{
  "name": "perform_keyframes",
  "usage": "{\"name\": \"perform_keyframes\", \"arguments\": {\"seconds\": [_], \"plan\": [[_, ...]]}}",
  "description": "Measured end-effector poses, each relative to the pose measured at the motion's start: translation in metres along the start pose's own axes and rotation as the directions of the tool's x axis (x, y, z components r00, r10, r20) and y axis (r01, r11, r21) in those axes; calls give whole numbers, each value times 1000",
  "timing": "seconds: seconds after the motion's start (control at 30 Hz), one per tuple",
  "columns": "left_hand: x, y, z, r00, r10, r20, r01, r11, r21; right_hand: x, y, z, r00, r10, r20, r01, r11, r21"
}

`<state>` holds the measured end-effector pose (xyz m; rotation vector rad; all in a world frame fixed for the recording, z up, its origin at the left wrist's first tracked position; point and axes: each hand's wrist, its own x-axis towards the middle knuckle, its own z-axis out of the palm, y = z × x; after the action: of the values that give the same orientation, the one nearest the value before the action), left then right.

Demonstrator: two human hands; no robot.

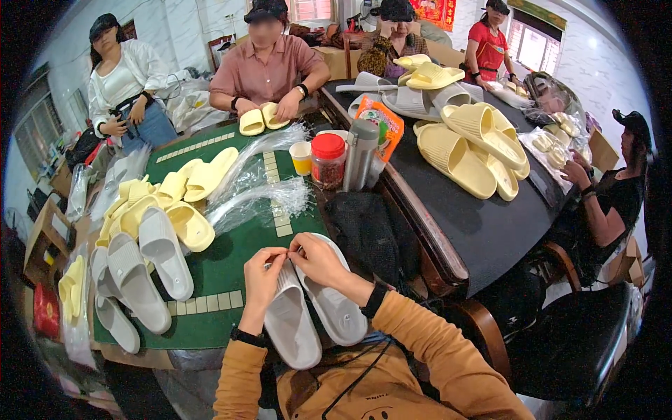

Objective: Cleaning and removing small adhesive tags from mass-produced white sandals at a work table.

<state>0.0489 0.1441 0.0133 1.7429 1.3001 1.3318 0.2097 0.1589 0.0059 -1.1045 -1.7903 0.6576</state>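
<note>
A pair of grey slide slippers lies side by side at the near edge of the green table, toes away from me. My left hand (260, 285) is over the left slipper (294, 332), thumb and fingers pinched together. My right hand (320, 262) reaches across the right slipper (341, 316), also in a pinch. The fingertips of both hands meet above the slippers' straps. Whatever is between them is too small to make out. Left of my hands, several more grey slippers (165, 252) lie beside a heap of pale yellow slippers (190, 225).
Bundles of clear plastic strips (262, 203) lie beyond my hands, near a red-lidded jar (327, 161), a paper cup (301, 159) and a steel flask (360, 155). Yellow slippers (458, 161) are piled on the black table (448, 234). Across the table, a person (269, 77) handles yellow slippers; other people are around.
</note>
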Motion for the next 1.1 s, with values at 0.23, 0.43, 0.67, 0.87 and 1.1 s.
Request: {"name": "perform_keyframes", "arguments": {"seconds": [0.23, 0.43, 0.67, 0.87, 1.1], "plan": [[0, 9, -1, 999, -35, 33, 36, 999, -18, 0, -4, -2, 1000, 16, 7, -16, 1000, -4], [0, 7, -1, 998, -50, 42, 52, 997, -50, 0, -3, -2, 1000, -11, 8, 11, 1000, 14], [1, 12, 0, 999, -27, 24, 27, 999, -28, 0, 0, -1, 1000, -23, 14, 23, 1000, 3], [1, 11, 0, 1000, -10, 15, 10, 1000, -4, 0, -1, -1, 1000, -12, 24, 12, 1000, -2], [0, 3, 0, 1000, 0, 12, -1, 1000, 31, 0, -2, -1, 999, 6, 43, -5, 1000, -24]]}}
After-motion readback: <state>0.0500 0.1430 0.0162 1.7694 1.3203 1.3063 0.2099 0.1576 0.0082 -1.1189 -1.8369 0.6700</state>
